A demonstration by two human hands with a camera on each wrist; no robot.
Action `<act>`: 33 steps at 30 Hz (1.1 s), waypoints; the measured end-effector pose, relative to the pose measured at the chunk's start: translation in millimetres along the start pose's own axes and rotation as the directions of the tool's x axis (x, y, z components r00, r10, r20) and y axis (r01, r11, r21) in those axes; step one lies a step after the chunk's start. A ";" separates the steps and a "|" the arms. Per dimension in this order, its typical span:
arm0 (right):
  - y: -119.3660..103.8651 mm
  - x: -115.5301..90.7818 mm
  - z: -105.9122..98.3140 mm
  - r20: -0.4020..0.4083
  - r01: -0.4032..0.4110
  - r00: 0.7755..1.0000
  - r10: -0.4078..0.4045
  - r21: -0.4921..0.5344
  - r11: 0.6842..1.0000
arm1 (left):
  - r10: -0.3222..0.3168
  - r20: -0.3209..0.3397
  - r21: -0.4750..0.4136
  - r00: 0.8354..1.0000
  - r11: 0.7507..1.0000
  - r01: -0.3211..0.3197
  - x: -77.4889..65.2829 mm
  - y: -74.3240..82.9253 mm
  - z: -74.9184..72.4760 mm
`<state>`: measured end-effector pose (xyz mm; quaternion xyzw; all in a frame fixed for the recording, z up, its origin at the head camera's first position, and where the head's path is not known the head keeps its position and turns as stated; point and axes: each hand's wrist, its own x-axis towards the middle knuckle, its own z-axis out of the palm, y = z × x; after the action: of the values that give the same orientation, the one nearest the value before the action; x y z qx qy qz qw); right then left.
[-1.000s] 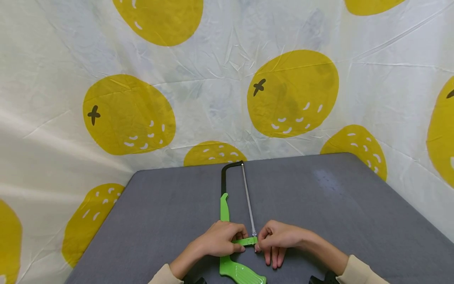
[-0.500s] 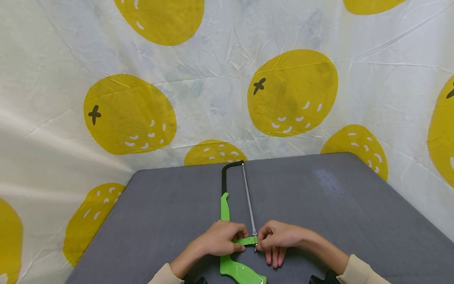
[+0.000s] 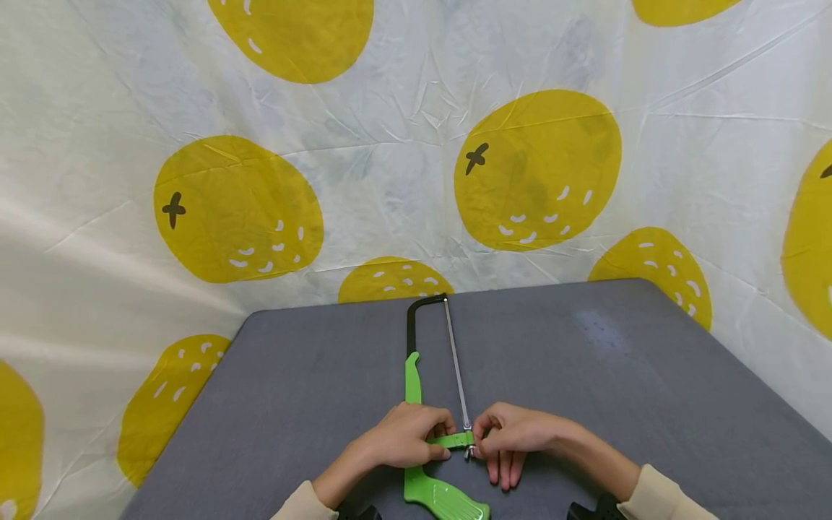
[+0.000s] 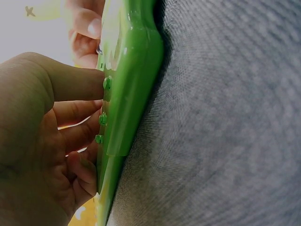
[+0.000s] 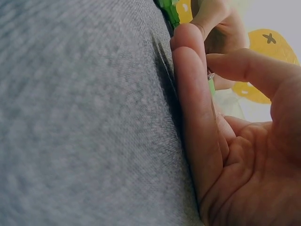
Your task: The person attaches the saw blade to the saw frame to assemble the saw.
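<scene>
A hacksaw with a green handle [image 3: 414,379] and black front frame [image 3: 411,325] lies on the grey table, its thin blade [image 3: 457,365] running along the right side. My left hand [image 3: 403,437] grips the green crossbar [image 3: 451,441] at the blade's near end, thumb and fingers on either side. On the bar's right, my right hand [image 3: 513,433] has thumb and index finger at a small metal wing nut [image 3: 469,453], pinching it. The right hand's lower fingers [image 5: 195,103] stretch along the tabletop in the right wrist view. Part of the handle hides under the left hand.
The grey cloth-covered table [image 3: 585,375] spreads out on both sides of the saw. Behind and beside it hangs a white curtain [image 3: 390,195] printed with yellow fruit. The saw's tip reaches close to the table's back edge.
The wing nut shows at a different angle, its wings now spread to the camera, so it has turned. Both hands and the saw stay almost in place.
</scene>
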<state>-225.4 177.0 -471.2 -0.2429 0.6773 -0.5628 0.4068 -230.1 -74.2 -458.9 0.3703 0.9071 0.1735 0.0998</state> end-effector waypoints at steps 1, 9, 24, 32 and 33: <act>-0.1 0.0 -0.1 0.000 0.000 1.000 0.000 -0.001 1.000 | 0.001 -0.001 0.001 1.000 1.000 -0.001 0.1 -0.1 0.1; -0.4 -1.3 -1.6 0.027 0.006 1.000 -0.007 0.012 1.000 | 0.006 -0.006 0.000 1.000 1.000 -0.006 0.6 -1.5 1.0; -0.5 -0.2 -2.4 0.045 -0.002 0.999 0.001 0.040 0.999 | -0.005 0.003 -0.006 1.000 1.000 0.005 -0.6 -0.6 0.1; -1.0 0.2 -0.7 0.012 0.001 1.000 -0.002 0.032 1.000 | -0.008 0.003 -0.003 1.000 1.000 0.008 -0.9 0.0 -0.4; -1.0 0.1 -0.7 0.010 0.003 1.000 -0.003 0.030 1.000 | -0.009 0.002 -0.002 1.000 1.000 0.009 -0.9 0.0 -0.5</act>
<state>-226.2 177.1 -470.2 -0.2404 0.6665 -0.5723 0.4129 -229.6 -74.9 -458.4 0.3664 0.9084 0.1736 0.1019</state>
